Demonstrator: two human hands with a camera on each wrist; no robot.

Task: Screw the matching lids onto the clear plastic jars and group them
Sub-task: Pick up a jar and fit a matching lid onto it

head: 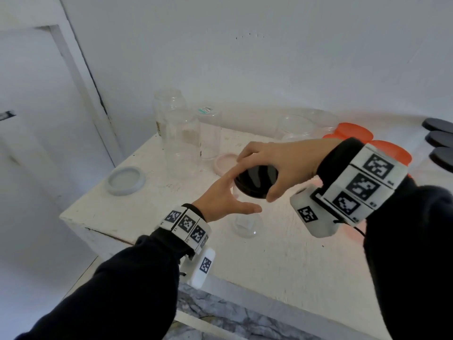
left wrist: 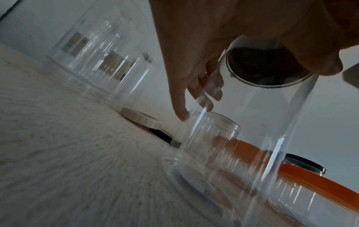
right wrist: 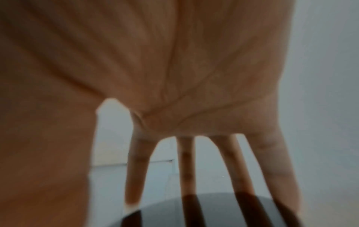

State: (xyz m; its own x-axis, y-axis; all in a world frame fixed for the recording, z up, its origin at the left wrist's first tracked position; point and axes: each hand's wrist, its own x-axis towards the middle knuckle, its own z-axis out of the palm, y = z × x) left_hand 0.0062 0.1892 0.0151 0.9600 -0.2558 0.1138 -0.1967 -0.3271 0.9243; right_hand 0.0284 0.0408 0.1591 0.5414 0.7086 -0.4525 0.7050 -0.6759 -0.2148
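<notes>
Three views split the scene between them. Only the head view shows the whole white table (head: 282,261): at far left a grey lid (head: 125,180) lies top down, then a cluster of tall clear jars (head: 182,146) without lids, then a pink lid (head: 225,163), and at far right orange-lidded jars (head: 389,149) and black lids (head: 438,139). The left wrist view alone looks through the clear jar (left wrist: 262,138) being worked on, upright on the table, with another open jar (left wrist: 211,133) just behind it.

Left of the jar, the left hand (head: 221,201) reaches in, fingers straight and spread, thumb forward; the index finger lies by the lid's rim, though whether the palm touches the jar wall I cannot tell. The black lid (head: 256,180) sits on the jar's mouth near the table's middle. From the right, the right hand (head: 282,163) arches over it, thumb and fingers curled down around its edge, pinching it. The right wrist view shows those fingers (right wrist: 187,169) spread along the lid's dark top (right wrist: 213,212).
</notes>
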